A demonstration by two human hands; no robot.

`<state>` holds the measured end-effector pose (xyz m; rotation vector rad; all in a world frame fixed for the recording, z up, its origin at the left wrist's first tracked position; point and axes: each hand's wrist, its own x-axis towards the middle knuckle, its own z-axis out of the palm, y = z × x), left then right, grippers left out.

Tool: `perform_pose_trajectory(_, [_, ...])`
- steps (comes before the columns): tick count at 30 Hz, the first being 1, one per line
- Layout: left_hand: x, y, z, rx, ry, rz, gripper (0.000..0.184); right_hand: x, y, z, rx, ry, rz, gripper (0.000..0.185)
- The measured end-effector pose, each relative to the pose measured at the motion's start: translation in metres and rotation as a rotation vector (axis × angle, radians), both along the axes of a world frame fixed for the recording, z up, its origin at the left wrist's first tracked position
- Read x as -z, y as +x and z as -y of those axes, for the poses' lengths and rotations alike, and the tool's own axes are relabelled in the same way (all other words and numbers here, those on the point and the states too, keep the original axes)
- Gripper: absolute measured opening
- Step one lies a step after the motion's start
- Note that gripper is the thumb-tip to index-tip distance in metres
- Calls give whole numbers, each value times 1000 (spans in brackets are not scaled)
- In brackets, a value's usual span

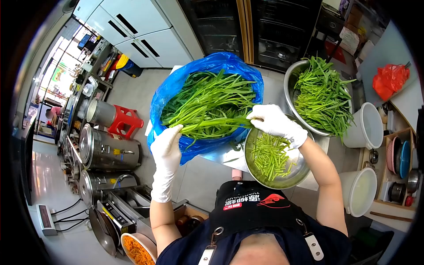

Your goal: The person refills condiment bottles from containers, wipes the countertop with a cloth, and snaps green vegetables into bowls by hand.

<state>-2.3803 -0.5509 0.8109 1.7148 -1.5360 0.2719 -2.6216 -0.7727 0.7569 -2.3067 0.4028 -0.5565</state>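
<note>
My left hand (167,148), in a white glove, pinches the stem end of a strand of water spinach (216,125). The strand stretches across to my right hand (274,123), also gloved, whose fingers are closed on its other end. Behind it, a blue plastic bag (160,110) stands wide at the mouth, heaped with long leafy water spinach (207,95). Below my right hand sits a metal bowl (302,172) holding short cut stems (270,154). To the right, a larger metal basin (289,81) is piled with leafy tops (320,95).
The bag and bowls rest on a metal table (221,155). White buckets (369,126) stand at the right, near a red plastic bag (391,81). Large steel pots (110,148) and a red stool (125,121) are at left. Shredded orange food fills a tub (140,249) at lower left.
</note>
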Motion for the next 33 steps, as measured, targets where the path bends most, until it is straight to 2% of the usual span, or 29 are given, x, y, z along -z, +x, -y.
perform_pose_trajectory(4, [4,6,23,39,43,118,25,-1,-11,9,96,-231,-120,18])
perform_pose_trajectory(7, [14,3,35,43,75,140,25,3,-23,18,241,48,-27,18])
perform_pose_trajectory(9, [21,-3,43,97,99,164,28,21,-30,29,317,443,38,17])
perform_pose_trajectory(11, [29,-9,49,134,144,162,27,33,-40,32,390,704,97,16])
perform_pose_trajectory(14, [33,-8,55,96,151,160,24,52,-66,44,392,541,219,18])
perform_pose_trajectory(15, [32,-6,58,79,155,145,24,38,-76,43,509,728,158,21])
perform_pose_trajectory(17, [25,-12,65,104,162,161,20,30,-80,43,625,589,91,21])
perform_pose_trajectory(18, [22,-19,70,116,174,172,19,24,-80,42,600,564,113,20])
perform_pose_trajectory(19, [21,-25,74,131,186,184,18,17,-76,36,552,401,187,21])
perform_pose_trajectory(21, [22,-34,84,155,169,200,16,9,-63,23,451,426,254,20])
perform_pose_trajectory(22, [24,-37,88,162,174,186,16,5,-58,18,445,231,69,17])
perform_pose_trajectory(23, [24,-40,91,168,179,172,16,0,-55,9,402,-229,50,14])
perform_pose_trajectory(25, [20,-47,94,207,199,108,16,1,-42,-2,409,-132,175,14])
perform_pose_trajectory(28, [14,-55,93,236,244,-4,16,4,-34,-3,385,-331,142,10])
perform_pose_trajectory(31, [18,-57,91,241,384,-291,16,3,-30,-4,402,-469,116,9])
perform_pose_trajectory(33, [16,-59,90,202,479,-512,18,0,-28,-6,396,-453,128,8])
